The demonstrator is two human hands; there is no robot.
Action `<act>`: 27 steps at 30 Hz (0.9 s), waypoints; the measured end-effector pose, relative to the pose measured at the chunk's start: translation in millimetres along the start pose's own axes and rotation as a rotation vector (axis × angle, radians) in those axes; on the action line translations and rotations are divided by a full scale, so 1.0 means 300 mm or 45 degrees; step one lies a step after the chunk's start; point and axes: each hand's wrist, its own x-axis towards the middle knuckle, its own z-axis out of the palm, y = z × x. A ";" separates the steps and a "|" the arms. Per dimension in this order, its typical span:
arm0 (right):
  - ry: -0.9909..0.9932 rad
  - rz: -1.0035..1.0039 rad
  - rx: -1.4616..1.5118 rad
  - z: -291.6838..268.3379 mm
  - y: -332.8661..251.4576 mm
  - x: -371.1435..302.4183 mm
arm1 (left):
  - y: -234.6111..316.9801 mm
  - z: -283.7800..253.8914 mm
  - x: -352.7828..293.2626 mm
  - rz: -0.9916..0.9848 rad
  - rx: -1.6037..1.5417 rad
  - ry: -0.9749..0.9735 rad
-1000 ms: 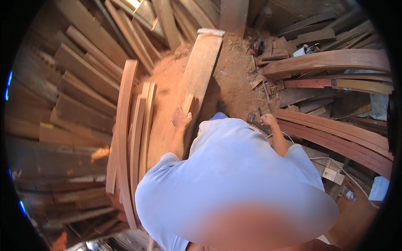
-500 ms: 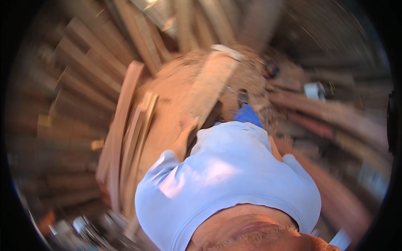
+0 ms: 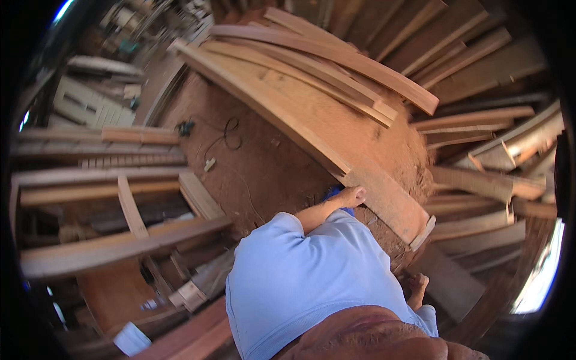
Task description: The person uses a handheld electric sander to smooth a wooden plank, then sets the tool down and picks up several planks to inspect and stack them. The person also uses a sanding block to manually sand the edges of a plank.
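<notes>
Standing by the plank [image 3: 387,203], we're holding left hand [image 3: 351,196], right hand [image 3: 419,288] loosely curled; can't tell if grip's clamped. Grasping's likely needing opened fingers.

Warm, moderate light lies on the long plank [image 3: 384,201] at centre, while a white patch [image 3: 542,273] glares at the lower right edge. Fisheye distortion bends boards [image 3: 474,66] toward the black rim, with outer detail soft.
</notes>
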 end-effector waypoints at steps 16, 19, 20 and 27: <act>-0.881 -0.329 -0.430 1.272 -1.089 0.552 | -0.524 -0.424 -0.547 -1.219 -0.341 0.666; -1.001 -0.537 -0.579 1.436 -1.234 0.601 | -0.591 -0.437 -0.592 -1.131 -0.450 0.743; -0.995 -0.621 -0.676 1.472 -1.267 0.619 | -0.572 -0.443 -0.578 -1.154 -0.458 0.713; -1.014 -0.778 -0.866 1.633 -1.488 0.394 | -0.699 -0.366 -0.520 -1.112 -0.448 0.612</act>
